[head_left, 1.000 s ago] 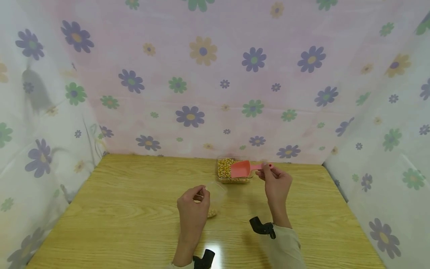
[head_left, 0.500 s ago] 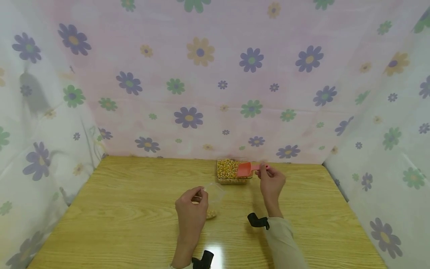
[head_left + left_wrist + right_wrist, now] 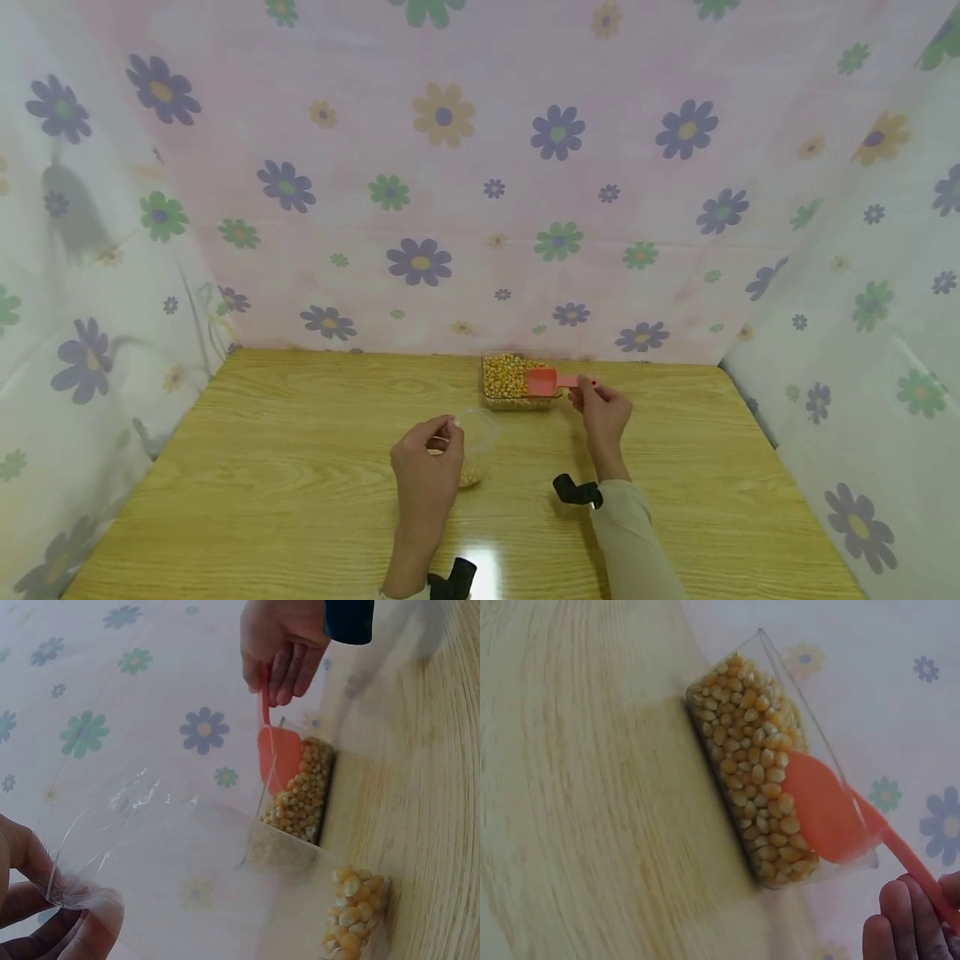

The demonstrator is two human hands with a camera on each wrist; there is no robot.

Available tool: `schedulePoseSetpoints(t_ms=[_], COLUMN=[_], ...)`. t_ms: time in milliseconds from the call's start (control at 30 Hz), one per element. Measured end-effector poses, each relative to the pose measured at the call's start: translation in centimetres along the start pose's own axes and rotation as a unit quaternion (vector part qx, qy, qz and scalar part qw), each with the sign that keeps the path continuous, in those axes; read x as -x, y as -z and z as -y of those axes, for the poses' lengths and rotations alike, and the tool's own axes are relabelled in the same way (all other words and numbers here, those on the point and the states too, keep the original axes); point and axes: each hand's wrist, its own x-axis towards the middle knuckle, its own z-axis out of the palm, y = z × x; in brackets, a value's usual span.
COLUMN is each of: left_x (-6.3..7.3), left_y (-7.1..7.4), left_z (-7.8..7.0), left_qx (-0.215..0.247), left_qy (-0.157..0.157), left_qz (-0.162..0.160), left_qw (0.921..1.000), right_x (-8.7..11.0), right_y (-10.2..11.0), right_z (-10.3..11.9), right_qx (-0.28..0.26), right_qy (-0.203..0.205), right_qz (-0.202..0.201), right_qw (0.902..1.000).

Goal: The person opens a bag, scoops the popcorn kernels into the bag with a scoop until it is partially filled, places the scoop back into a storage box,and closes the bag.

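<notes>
My right hand [image 3: 603,417] grips the handle of a red plastic scoop [image 3: 542,382]. The scoop's bowl lies inside a clear rectangular container [image 3: 817,727], its front edge down among the yellow corn kernels [image 3: 742,772]. Nearer to me, my left hand [image 3: 429,462] pinches the rim of a clear plastic bag [image 3: 165,847] between thumb and fingertips. The bag's mouth gapes toward the container, and a small heap of kernels [image 3: 352,911] sits at its bottom. Part of the bag is hidden behind the left hand in the head view.
Container and bag are on a wood-grain table [image 3: 285,467]. A flower-patterned curtain [image 3: 480,167] hangs close behind the container and along both sides. Black wrist cameras are strapped at both wrists, one of them [image 3: 576,490] on the right.
The right hand has moved left and slightly down, and the scoop has shifted from lying high over the kernels to sitting lower at the container's right end. The left hand and bag stay nearly still.
</notes>
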Motion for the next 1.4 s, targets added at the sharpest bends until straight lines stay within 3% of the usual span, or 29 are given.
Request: schedulePoseSetpoints(t_ms=[233, 700, 867, 1100, 1400], left_x=[0.1, 0.3, 0.3, 0.2, 0.1], left_y=[0.0, 0.1, 0.0, 0.0, 0.0], left_z=[0.0, 0.0, -0.1, -0.1, 0.1], left_qx=[0.005, 0.007, 0.007, 0.011, 0.008], left_qy=[0.006, 0.0, -0.001, -0.007, -0.013], left_qz=[0.002, -0.001, -0.003, -0.001, -0.006], left_qw=[1.0, 1.0, 1.0, 0.9999, 0.9999], right_x=[-0.5, -0.9, -0.9, -0.9, -0.8], right_y=[0.5, 0.8, 0.8, 1.0, 1.3], right_z=[-0.7, -1.3, -1.2, -1.3, -1.4], right_qx=[-0.034, -0.055, -0.098, -0.157, -0.224], right_qy=[-0.071, -0.135, -0.171, -0.232, -0.249], right_qz=[0.021, 0.032, 0.027, 0.027, 0.051], right_qw=[0.9967, 0.9888, 0.9801, 0.9595, 0.9409])
